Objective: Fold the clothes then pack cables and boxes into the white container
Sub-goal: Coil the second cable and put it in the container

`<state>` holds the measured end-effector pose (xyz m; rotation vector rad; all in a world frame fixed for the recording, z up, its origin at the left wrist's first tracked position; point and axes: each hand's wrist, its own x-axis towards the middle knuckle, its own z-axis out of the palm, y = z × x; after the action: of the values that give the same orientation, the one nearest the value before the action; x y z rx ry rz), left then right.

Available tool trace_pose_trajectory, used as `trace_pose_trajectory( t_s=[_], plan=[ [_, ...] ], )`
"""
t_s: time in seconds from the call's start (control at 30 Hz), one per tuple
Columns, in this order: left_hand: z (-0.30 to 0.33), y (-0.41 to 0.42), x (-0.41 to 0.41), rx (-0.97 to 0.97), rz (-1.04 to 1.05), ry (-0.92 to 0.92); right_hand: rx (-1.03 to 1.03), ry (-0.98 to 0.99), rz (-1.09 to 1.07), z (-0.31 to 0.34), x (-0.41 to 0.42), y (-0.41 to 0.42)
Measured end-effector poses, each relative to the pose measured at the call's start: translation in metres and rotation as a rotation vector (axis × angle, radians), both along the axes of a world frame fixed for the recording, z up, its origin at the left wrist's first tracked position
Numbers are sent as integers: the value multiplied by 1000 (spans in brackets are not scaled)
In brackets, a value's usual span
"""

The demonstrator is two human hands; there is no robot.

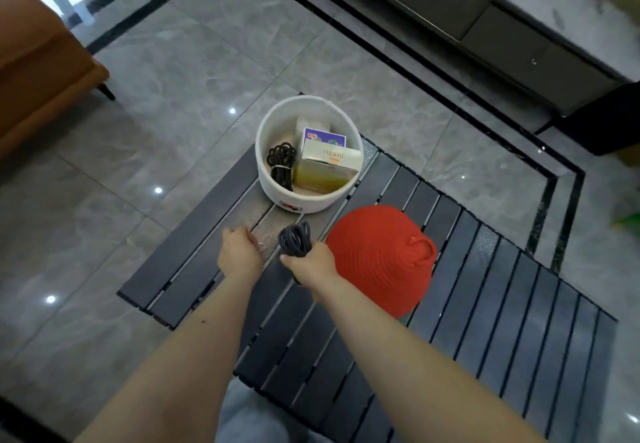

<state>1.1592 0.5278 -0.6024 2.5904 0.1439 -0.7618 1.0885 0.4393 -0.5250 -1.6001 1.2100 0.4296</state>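
Nearest, the right hand point(313, 262) grips a coiled dark cable point(295, 238) above the slatted table point(485, 304), just in front of the white container point(277, 179). Beside it, the left hand point(239, 252) hovers with fingers loosely curled, holding nothing. Right of the hands sits a red woven basket point(377, 255), turned upside down. Farther off, the container holds another tied cable point(281, 162) and boxes point(325, 165).

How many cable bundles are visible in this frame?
2. One cable bundle lies inside the white container, left of the boxes. The other is gripped by the right hand above the table. More may be hidden under the boxes.
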Motion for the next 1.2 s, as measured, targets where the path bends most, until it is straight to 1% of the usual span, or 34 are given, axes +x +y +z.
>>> trace_pose_trajectory(
  t_s=[0.07,0.27,0.53,0.63,0.7,0.8,0.9,0.97,1.03,1.2],
  plan=[
    [4,4,1,3,1,13,-15,-7,-6,5,-1,3],
    [5,16,2,-70,1,32,-38,-37,-1,16,-1,17],
    [-2,16,2,43,-131,23,-44,-37,-21,14,-9,32],
    [0,17,3,41,-187,44,-58,-49,-25,17,-11,35],
    [3,19,1,21,-179,65,-54,-53,-34,19,-13,36],
    [12,30,-6,-108,-53,77,-60,-59,-51,28,-18,43],
    [31,42,-15,-356,119,113,-61,-44,-55,41,-19,51],
    [48,51,-19,-493,129,106,-83,-31,-61,52,-18,57],
    [67,57,-21,-587,113,90,-110,-30,-74,63,-16,61],
    [136,102,-13,-735,126,76,-61,-122,-108,109,-7,100]
  ],
)
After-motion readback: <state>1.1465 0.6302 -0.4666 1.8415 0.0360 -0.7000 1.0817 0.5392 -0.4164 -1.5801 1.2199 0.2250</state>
